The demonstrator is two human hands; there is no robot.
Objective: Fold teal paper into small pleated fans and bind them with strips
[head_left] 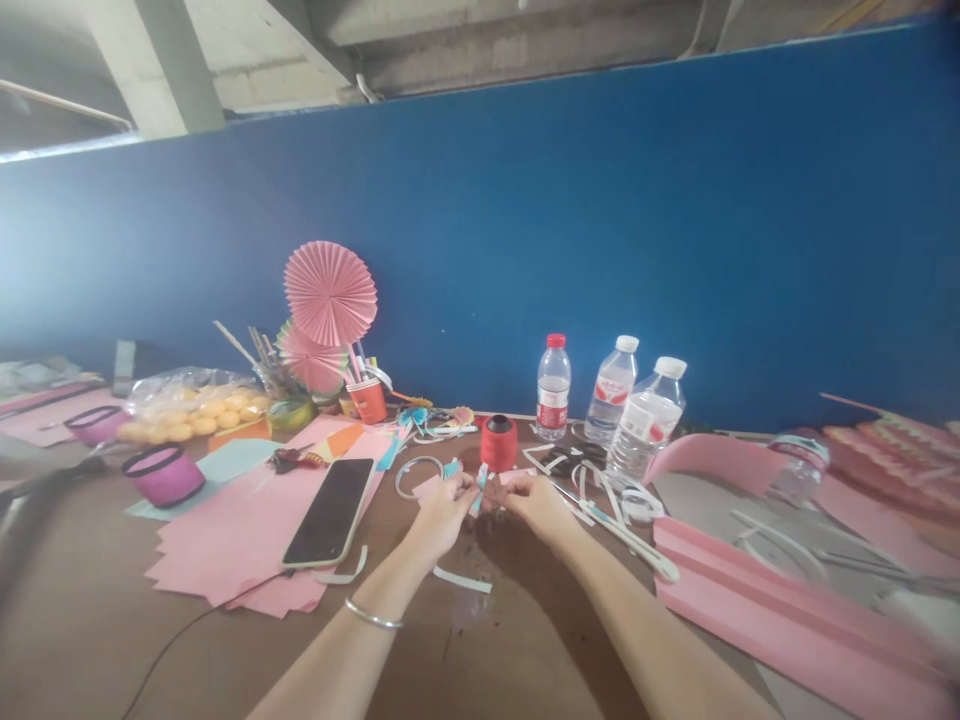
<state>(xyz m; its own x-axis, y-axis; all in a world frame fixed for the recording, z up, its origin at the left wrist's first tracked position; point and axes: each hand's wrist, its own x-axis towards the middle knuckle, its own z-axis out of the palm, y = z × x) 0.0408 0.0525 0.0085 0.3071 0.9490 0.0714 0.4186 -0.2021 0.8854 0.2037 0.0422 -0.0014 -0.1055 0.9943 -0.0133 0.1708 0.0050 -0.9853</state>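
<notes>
My left hand [448, 508] is closed in a pinch on a small light-blue and white paper strip [481, 488], held just above the brown table [480, 650]. Close beside it, my right hand [536, 508] has its fingertips pressed together; what lies between them is too small to make out. Right behind both hands stands a squat red round object [499, 446] with a black top. A curved white strip [463, 579] lies on the table below my left hand. To the left, a ring of pale strip [418, 478] rests on the surface.
On the left are a phone [330, 513] on pink paper sheets [214, 540], a purple cup-shaped item [163, 474] and pink paper fans [330, 293]. Several bottles [553, 390] stand behind. Folded pink paper [787, 610] and a white-handled tool [637, 545] lie right. A blue wall [675, 220] closes the back.
</notes>
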